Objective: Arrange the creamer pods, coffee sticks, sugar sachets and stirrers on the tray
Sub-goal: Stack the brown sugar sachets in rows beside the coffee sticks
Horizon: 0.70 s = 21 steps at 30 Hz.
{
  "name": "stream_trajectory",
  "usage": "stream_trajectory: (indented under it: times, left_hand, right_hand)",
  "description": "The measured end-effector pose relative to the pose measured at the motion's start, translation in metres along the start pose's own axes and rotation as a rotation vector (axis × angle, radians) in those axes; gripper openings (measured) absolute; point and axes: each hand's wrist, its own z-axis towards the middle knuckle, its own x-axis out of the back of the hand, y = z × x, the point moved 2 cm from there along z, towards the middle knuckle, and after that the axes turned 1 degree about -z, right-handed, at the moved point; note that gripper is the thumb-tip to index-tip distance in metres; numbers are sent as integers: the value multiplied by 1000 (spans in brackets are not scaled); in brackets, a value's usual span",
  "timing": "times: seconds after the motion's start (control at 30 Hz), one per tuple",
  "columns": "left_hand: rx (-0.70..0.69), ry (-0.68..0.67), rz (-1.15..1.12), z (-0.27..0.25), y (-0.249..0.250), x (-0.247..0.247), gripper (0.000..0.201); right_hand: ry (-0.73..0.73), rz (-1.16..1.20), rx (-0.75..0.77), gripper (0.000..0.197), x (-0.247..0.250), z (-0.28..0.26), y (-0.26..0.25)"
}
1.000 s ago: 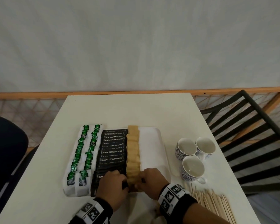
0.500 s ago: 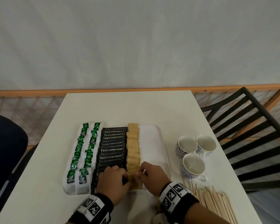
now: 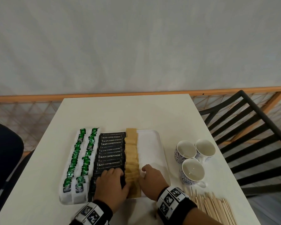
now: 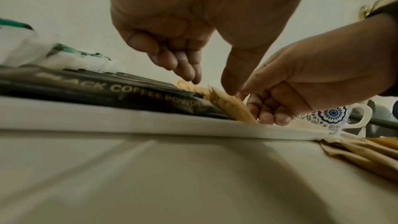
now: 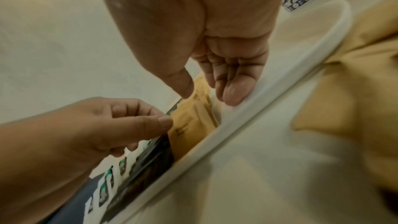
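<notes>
White tabletop [image 3: 120,114] against a pale wall carries a white tray [image 3: 151,143] near its near edge. On the tray lie 2 columns of green-and-white creamer pods [image 3: 81,159] at the left, a column of black coffee sticks [image 3: 111,155] beside them, then a column of tan sugar sachets [image 3: 132,159]; the tray's right part is bare. The left hand [image 3: 111,184] rests on the near coffee sticks with fingers loosely curled, thumb tip touching the sachets' left side. The right hand [image 3: 152,181] has relaxed fingers set against the sachets' right side, gripping nothing. Toward the right edge stand 3 patterned cups [image 3: 193,158], and wooden stirrers [image 3: 214,208] lie at the near right corner, off the tray.
</notes>
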Motion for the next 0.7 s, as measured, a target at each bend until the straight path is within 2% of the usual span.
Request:
stream_trajectory:
  times: [0.23,0.33,0.43,0.53,0.7]
  left_hand:
    - [-10,-65,33,3,4,-1,29]
    - [-8,-46,-173,6,4,1,28]
    - [-4,-31,-441,14,3,0,48]
    - [-26,-42,-513,24,2,-1,55]
    - [-61,-63,-556,41,4,5,47]
  right_hand:
    - [-108,-79,13,32,-2,9,-10]
    - [-69,-91,5,34,8,20,-11]
    - [-43,-49,-44,36,15,34,-12]
    - [-98,-68,-28,35,14,42,-19]
    - [-125,-73,-56,31,14,51,-23]
